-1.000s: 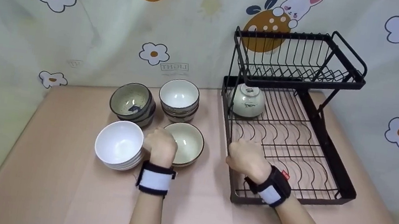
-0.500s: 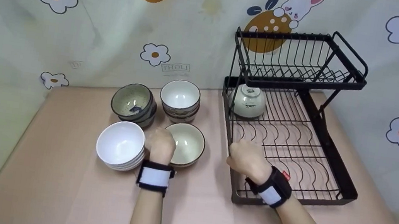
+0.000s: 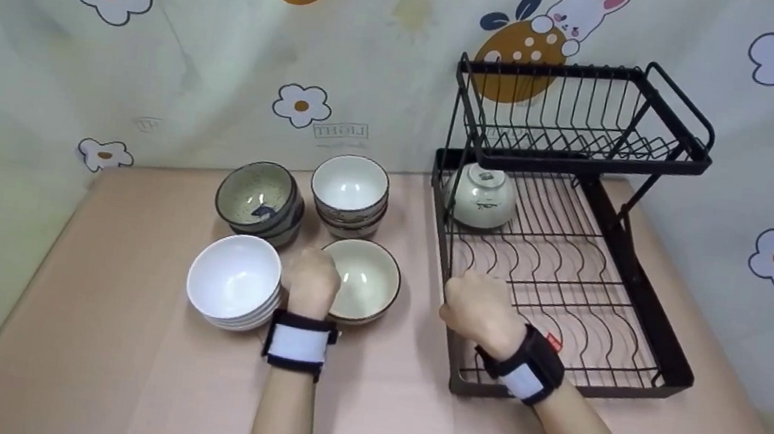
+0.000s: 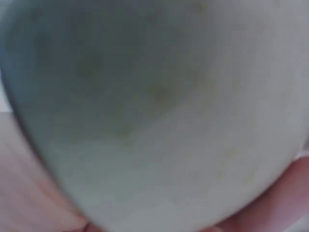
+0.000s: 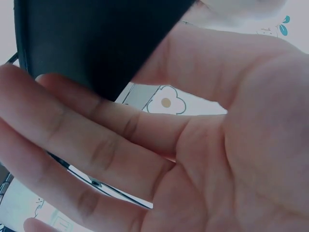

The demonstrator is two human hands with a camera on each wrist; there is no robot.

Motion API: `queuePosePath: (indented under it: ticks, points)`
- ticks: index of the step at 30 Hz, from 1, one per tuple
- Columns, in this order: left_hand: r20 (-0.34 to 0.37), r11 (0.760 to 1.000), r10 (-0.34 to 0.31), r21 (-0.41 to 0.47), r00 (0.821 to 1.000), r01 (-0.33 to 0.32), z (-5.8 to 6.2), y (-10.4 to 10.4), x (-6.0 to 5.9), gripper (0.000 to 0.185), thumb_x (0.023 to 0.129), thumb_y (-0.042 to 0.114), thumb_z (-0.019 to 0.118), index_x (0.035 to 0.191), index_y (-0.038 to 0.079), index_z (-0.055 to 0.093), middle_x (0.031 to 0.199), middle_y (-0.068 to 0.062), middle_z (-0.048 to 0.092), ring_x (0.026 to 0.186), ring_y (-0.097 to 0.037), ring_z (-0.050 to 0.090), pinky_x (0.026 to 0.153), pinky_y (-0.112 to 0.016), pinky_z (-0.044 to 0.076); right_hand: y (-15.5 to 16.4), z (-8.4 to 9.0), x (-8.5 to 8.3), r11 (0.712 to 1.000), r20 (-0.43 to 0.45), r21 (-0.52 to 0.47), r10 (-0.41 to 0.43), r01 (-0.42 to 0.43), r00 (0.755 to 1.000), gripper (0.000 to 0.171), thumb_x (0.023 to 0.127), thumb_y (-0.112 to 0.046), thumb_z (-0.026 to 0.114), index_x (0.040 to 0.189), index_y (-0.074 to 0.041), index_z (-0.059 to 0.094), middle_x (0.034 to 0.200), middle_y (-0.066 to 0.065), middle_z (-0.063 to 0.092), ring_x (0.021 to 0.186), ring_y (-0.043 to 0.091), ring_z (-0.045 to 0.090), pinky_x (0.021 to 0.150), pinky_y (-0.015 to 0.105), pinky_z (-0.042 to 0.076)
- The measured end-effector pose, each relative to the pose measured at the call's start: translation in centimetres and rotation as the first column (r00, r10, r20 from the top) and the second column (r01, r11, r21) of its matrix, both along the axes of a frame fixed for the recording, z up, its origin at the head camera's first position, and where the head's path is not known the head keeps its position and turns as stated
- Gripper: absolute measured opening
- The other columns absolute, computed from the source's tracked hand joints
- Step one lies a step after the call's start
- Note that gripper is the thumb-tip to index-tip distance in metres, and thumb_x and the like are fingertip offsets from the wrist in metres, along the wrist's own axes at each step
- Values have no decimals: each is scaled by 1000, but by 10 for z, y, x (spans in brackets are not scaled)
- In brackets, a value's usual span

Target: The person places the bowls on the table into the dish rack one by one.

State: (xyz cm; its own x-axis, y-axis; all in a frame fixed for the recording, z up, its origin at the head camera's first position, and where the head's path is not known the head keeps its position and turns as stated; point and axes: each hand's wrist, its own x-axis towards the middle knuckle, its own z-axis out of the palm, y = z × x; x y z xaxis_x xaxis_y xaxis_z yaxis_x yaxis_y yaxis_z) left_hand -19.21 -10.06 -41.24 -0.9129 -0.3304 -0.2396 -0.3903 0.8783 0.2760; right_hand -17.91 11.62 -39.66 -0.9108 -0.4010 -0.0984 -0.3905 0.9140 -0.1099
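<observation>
My left hand holds the left side of a cream bowl with a dark rim, which stands mouth up on the table. In the left wrist view the pale bowl fills nearly everything, and a finger shows along its lower edge. My right hand grips the left rail of a black two-tier dish rack. The right wrist view has a dark flat part of the rack between thumb and fingers. One pale bowl sits upside down in the rack's lower tier, at the back left.
Left of my left hand is a stack of white bowls. Behind it stand speckled green-grey bowls and a stack of white, dark-rimmed bowls. A patterned curtain hangs behind the pink-covered table.
The left hand has turned slightly, so its fingers no longer show at the left of the bowl. The cream bowl has shifted a touch to the right. The right hand stays on the rack.
</observation>
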Motion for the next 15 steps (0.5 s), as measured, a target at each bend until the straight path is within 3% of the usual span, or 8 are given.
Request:
queuePosePath:
  ticks: [9, 15]
  points:
    - [-110, 995, -92, -44, 990, 87, 9, 1, 8, 26, 92, -1, 55, 110, -5, 73, 109, -24, 72, 97, -40, 71, 76, -50, 60, -2, 1, 1, 1000, -1, 16, -8, 8, 1000, 17, 85, -9, 68, 70, -1, 65, 80, 22, 68, 73, 40, 67, 65, 53, 59]
    - [-152, 985, -162, -77, 975, 152, 13, 1, 11, 24, 87, -3, 57, 103, -5, 75, 104, -25, 73, 93, -41, 72, 76, -50, 59, -2, -1, 3, 1000, -53, 11, 1, -1, 999, 22, 83, -7, 67, 64, -2, 58, 73, 20, 65, 67, 39, 66, 60, 52, 58]
